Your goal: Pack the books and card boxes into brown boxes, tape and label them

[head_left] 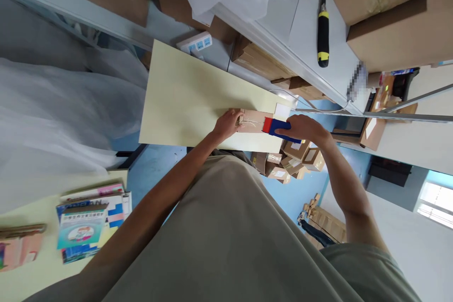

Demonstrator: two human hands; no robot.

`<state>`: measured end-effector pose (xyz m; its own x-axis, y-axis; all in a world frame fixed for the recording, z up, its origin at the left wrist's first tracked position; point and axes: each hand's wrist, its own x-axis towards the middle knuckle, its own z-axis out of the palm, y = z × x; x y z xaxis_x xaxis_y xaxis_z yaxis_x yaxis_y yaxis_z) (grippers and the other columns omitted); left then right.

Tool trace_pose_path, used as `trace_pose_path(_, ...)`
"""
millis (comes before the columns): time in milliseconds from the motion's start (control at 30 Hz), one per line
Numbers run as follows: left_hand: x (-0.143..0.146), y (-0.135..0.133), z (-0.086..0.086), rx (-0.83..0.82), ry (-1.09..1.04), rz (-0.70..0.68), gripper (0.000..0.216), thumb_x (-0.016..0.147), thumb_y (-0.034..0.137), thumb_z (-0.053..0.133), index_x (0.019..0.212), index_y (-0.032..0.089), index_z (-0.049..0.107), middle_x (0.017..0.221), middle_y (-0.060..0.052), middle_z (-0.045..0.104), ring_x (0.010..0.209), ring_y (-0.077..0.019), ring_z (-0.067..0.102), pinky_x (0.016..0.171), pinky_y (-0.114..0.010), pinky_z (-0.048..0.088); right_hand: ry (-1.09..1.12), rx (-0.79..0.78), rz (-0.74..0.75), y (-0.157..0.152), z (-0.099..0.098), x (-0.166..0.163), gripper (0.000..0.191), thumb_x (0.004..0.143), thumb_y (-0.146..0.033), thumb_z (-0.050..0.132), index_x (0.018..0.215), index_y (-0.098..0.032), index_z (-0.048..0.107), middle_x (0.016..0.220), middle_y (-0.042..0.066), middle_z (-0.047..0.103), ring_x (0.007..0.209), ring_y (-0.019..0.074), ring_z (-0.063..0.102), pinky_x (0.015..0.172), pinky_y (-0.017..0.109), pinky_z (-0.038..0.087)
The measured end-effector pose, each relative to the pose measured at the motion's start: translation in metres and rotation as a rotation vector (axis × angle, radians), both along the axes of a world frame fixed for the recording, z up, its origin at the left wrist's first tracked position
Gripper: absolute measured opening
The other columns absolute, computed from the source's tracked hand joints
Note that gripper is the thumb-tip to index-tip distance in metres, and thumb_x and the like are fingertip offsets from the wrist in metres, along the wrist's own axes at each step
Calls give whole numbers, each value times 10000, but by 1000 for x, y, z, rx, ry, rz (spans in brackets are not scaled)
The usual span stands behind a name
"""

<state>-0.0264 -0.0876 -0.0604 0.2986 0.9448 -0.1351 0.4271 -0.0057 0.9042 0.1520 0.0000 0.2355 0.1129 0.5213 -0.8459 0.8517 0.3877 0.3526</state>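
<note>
Far left, a stack of books [90,222] lies apart from the work. On the pale desk [184,94], by its near edge toward the right corner, the left hand [228,124] has its fingers curled over the left end of a small brown parcel [252,120], pinning it flat. The red-and-blue tape dispenser [277,126] sits on the parcel's right end, with a white label [282,110] just beyond it. The right hand [305,130] is closed around the blue handle. To do this well, I would judge: keep the parcel pressed so it cannot slide, hold the dispenser low and square, and draw it in one even line. A utility knife [322,33] lies on the shelf, well apart.
</note>
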Motion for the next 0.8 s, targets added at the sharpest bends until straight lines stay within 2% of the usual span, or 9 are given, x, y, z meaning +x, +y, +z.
trace_pose_path(67,0,2,-2,22,-4,-18,455,914,205,880,1349,238,752,1233,-112,749,1213,-309,691,1095,-422,550,4,-7,-22,4,-19,20,706,1081,-799,554,1133,-135,788,1072,213,828,1001,344,793,772,340,505)
trace_pose_path(167,-3,4,-2,80,20,-54,463,895,224,918,1331,225,761,1117,-86,784,1154,-310,706,1135,-453,516,27,-28,-43,10,-47,41,719,1077,-789,576,1212,-117,790,1145,234,833,1066,352,797,808,342,536)
trace_pose_path(267,-5,0,2,85,54,-22,546,890,246,937,1399,240,740,1034,-58,801,1125,-310,721,1124,-456,518,83,-52,-39,13,-71,57,712,1078,-776,586,1244,-116,794,1216,238,831,1112,352,798,849,345,558)
trace_pose_path(367,-1,-13,8,-9,87,121,672,899,265,934,1518,257,671,1074,-57,815,1107,-291,748,1065,-416,560,161,-61,-19,15,-91,74,688,1073,-748,612,1305,-123,781,1264,235,828,1153,365,792,878,357,572)
trace_pose_path(433,7,-24,12,-75,104,234,664,909,298,930,1517,263,665,1108,-59,821,1098,-273,764,1045,-395,582,227,-62,-2,17,-104,87,653,1061,-732,636,1325,-152,779,1257,226,835,1163,380,791,880,363,576)
trace_pose_path(600,43,-43,20,-144,111,558,406,1001,482,817,1312,229,749,1144,-79,814,1043,-244,782,1024,-386,621,368,-48,0,19,-128,109,598,1055,-681,663,1400,-204,767,1211,197,853,1173,376,798,896,353,578)
trace_pose_path(700,67,-42,18,-190,172,766,347,1035,552,761,1127,218,786,1124,-105,802,972,-245,783,958,-382,628,427,-45,1,18,-132,114,645,1070,-647,645,1536,-204,695,1305,199,834,1240,379,786,937,370,582)
trace_pose_path(800,84,-37,14,-196,247,890,312,1042,529,755,1061,220,791,1131,-111,780,971,-251,777,954,-391,621,456,-56,-8,18,-132,116,649,1081,-654,624,1520,-183,708,1344,219,819,1262,382,779,959,381,587)
